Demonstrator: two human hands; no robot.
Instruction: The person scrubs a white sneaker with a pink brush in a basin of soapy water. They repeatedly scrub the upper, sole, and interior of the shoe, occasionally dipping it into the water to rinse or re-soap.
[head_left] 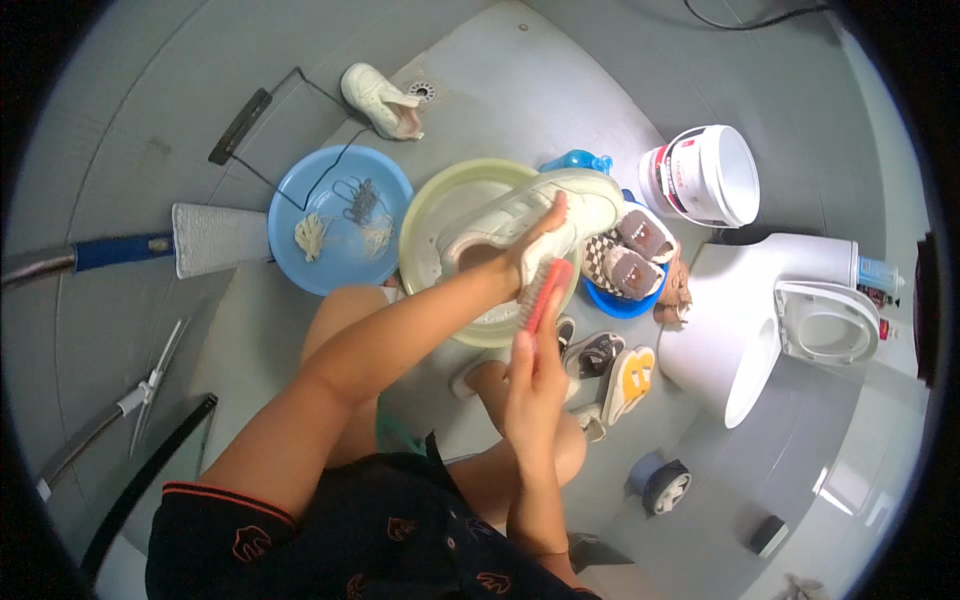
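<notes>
In the centre of the frame, the left hand (537, 243) grips a white sneaker (592, 198) above a pale yellow basin (411, 255). The right hand (537, 385), just below, is closed around a red scrub brush (547, 290) beside the sneaker. Left of centre, shoelaces (362, 203) lie in a light-blue basin (335, 272); another white sneaker (372, 97) sits at upper left.

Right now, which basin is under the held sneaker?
The yellowish basin, below the held sneaker; the light blue basin stands left, the darker blue basin right.
</notes>
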